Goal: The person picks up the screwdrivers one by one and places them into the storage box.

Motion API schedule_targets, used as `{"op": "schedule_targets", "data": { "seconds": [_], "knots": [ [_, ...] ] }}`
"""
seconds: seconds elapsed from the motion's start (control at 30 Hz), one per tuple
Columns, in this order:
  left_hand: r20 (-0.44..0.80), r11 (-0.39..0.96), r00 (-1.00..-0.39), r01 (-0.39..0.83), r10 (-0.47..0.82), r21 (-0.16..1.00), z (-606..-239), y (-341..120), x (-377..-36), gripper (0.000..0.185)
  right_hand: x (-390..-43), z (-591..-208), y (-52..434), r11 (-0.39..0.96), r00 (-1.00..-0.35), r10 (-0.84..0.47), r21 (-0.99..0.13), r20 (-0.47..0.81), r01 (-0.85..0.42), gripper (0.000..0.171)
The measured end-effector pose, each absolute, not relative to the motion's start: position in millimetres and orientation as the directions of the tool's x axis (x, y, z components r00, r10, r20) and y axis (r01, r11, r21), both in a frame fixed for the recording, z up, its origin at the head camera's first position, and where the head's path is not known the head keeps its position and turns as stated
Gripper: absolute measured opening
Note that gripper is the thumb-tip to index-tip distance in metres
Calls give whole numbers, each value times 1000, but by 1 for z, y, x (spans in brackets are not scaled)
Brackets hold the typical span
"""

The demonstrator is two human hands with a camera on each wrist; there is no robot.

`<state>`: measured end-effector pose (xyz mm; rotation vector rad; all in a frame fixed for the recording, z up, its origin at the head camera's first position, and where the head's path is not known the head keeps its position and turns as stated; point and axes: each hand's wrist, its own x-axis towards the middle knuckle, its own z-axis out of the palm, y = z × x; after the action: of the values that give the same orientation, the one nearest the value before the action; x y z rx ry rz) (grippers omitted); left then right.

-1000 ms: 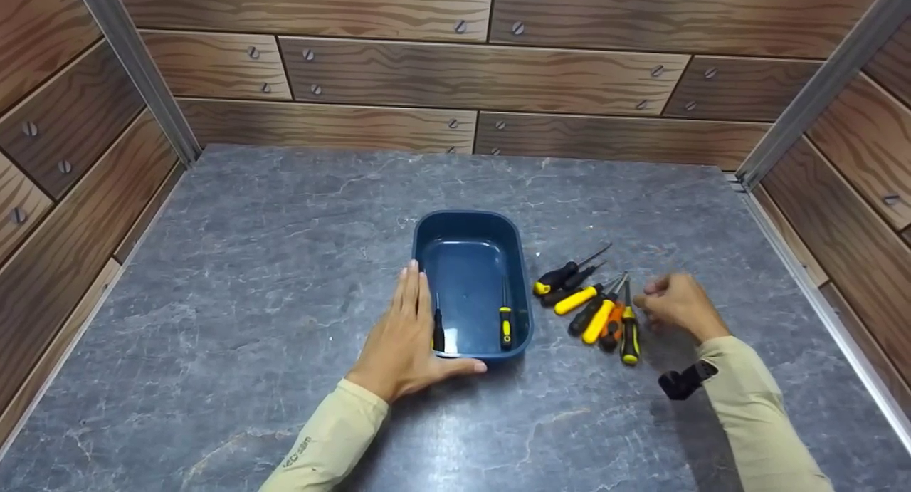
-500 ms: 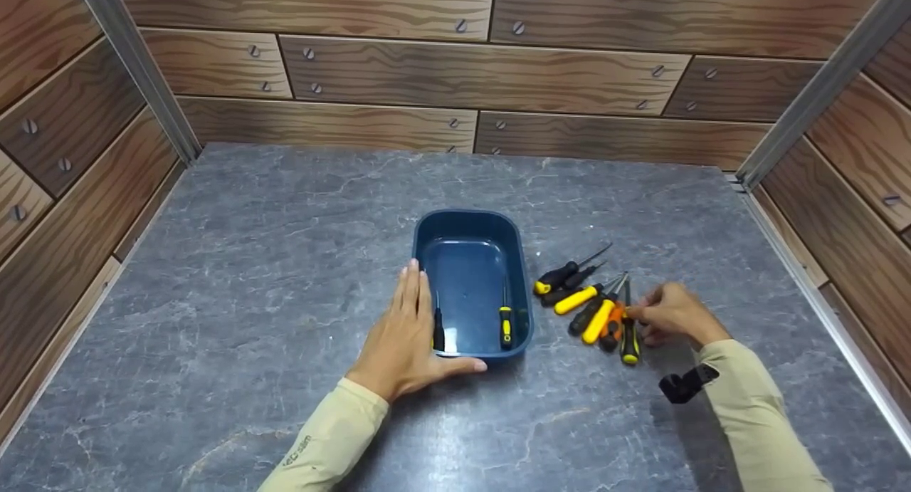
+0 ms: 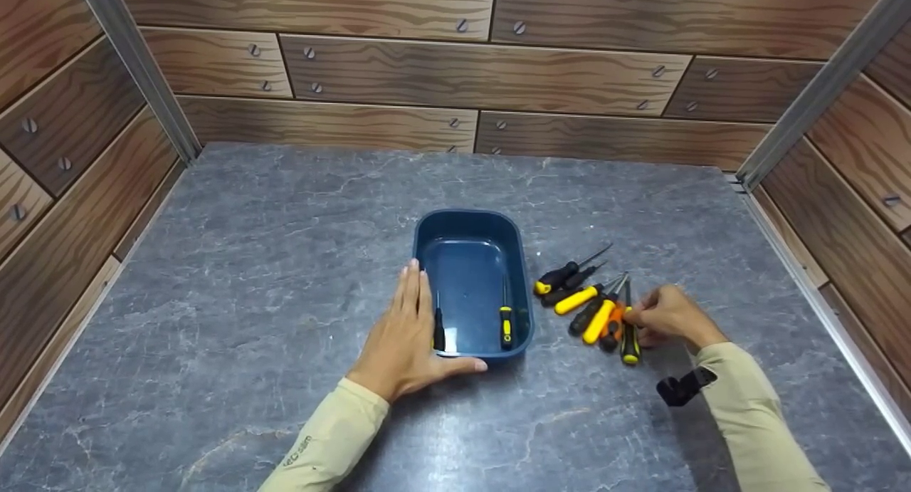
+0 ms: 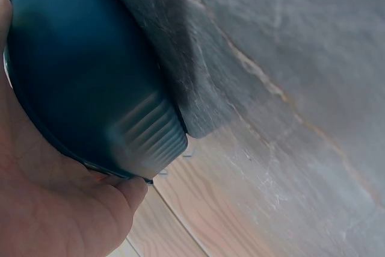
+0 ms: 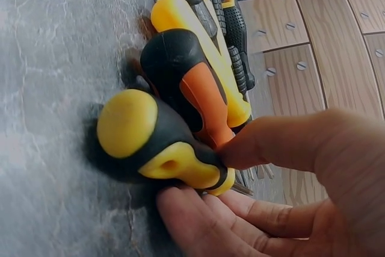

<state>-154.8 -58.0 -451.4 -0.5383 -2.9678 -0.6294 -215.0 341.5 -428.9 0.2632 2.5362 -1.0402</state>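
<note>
A dark blue tray (image 3: 423, 225) sits mid-table with two screwdrivers inside, a black one (image 3: 439, 330) and a yellow-and-black one (image 3: 505, 325). My left hand (image 3: 409, 332) lies flat against the tray's left wall, thumb along its near end; in the left wrist view the palm (image 4: 54, 209) presses the tray's (image 4: 84, 82) outer wall. Right of the tray lie several screwdrivers (image 3: 587, 300). My right hand (image 3: 635, 322) pinches the black-and-yellow screwdriver (image 3: 629, 339) at the pile's right edge. In the right wrist view, thumb and fingers (image 5: 204, 179) grip its handle (image 5: 150, 142), beside an orange-and-black handle (image 5: 192, 82).
Wood-pattern walls (image 3: 455, 72) enclose the grey stone table (image 3: 249, 250) at the back and both sides, with metal corner posts (image 3: 135, 65). A black wrist camera mount (image 3: 682, 389) sits on the right sleeve.
My right hand has moved left and down onto the pile, and its fingers have closed on the black-and-yellow screwdriver's handle. The left hand and tray have not moved.
</note>
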Motion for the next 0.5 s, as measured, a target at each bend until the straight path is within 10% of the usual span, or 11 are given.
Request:
{"op": "schedule_targets", "data": {
  "seconds": [0.5],
  "knots": [
    [158, 851, -933, 359, 322, 383, -452, -58, -155, 144, -214, -429, 345, 698, -918, 42, -646, -395, 309, 32]
  ]
}}
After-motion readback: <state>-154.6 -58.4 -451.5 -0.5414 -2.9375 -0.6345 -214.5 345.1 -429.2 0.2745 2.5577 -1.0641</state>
